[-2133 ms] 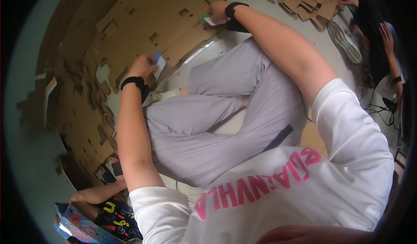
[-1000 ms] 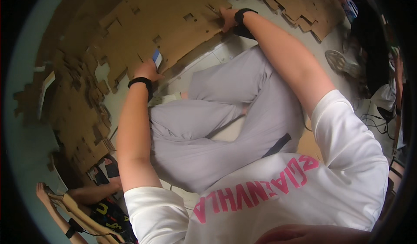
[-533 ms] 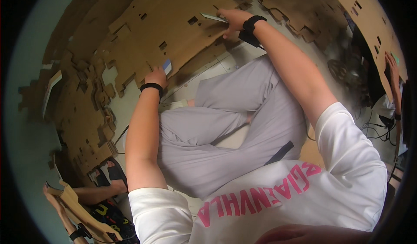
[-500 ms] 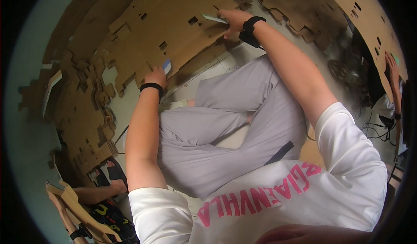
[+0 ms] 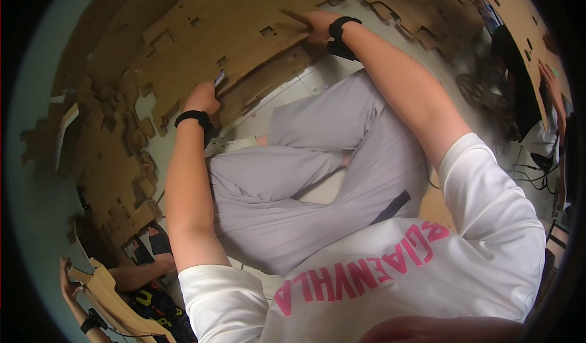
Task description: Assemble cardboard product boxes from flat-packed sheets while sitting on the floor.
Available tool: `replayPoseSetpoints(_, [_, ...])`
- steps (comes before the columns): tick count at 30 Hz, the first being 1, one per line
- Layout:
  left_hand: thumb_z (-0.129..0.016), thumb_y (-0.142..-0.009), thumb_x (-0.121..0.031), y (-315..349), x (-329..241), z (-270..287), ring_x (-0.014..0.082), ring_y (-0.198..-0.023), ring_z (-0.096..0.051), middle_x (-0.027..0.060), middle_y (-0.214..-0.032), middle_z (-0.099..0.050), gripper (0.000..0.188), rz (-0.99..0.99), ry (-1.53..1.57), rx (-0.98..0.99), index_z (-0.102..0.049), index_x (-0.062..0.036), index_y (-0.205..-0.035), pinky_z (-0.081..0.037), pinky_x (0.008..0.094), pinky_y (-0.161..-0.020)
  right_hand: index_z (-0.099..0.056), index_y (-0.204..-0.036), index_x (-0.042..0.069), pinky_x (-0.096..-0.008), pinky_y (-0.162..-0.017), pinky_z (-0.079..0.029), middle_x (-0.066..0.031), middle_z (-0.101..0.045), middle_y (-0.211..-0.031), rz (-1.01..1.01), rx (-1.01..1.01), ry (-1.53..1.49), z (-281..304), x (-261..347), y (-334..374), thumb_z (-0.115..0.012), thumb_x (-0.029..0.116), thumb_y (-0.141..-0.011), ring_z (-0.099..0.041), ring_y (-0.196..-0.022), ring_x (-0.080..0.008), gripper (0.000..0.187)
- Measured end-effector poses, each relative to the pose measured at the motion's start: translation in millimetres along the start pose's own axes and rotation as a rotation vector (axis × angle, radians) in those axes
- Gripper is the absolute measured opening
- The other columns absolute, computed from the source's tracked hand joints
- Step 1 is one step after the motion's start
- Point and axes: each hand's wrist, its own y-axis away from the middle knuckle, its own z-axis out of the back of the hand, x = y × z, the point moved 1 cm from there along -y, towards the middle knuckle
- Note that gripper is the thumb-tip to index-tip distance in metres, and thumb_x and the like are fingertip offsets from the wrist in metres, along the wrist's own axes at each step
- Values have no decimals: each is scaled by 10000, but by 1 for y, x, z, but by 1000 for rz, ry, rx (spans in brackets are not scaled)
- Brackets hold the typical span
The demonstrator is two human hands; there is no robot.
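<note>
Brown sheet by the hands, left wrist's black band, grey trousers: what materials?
Brown sheet: likely cardboard, matte; flat tan face with cut slots.
Black band: dull, maybe fabric or rubber; no texture readable.
Grey trousers: matte cloth, soft folds and creases; fibre can't be told.

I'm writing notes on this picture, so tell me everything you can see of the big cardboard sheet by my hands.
The cardboard sheet is broad, brown and flat-looking, pierced by small dark rectangular holes, with notches along its edges. Its long near edge runs obliquely, closer to you on the left, and pale tiled floor shows on this side of it. Your right hand is at that edge's right end, apparently touching it; your left hand is near its left end, contact unclear.
</note>
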Motion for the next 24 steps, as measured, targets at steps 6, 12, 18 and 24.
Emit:
replayPoseSetpoints(6, [-572,-785,64,19,-12,37,423,-1092,-635,246,-1125,-680,407,1,-84,-172,-640,-21,-1177,-526,502,-922,-674,-1254,139,-443,-904,-545,-174,-725,-1115,-26,-48,-47,9,0,-5,-762,318,-805,-692,-1027,-355,491])
replayPoseSetpoints(12, [-562,-778,100,46,-35,78,409,-1053,-653,225,-1077,-694,436,-38,-135,-312,-650,-52,-1178,-537,502,-891,-689,-1236,153,-414,-885,-537,-145,-728,-1092,-81,-48,-40,12,-7,-12,-772,332,-829,-686,-1026,-317,453])
replayPoseSetpoints(18, [-549,-773,118,70,-47,91,419,-1040,-653,236,-1096,-688,519,-19,-75,-230,-651,-79,-1242,-541,484,-883,-726,-1163,95,-432,-850,-550,-159,-743,-1016,-31,36,51,29,-4,2,-783,313,-801,-709,-956,-329,427])
replayPoseSetpoints(24, [-557,-769,64,66,-43,63,411,-1166,-613,250,-1218,-656,553,19,96,53,-590,-63,-1307,-504,457,-980,-763,-1042,56,-454,-799,-590,-159,-753,-998,-105,-6,160,35,8,13,-820,265,-704,-730,-946,-333,401])
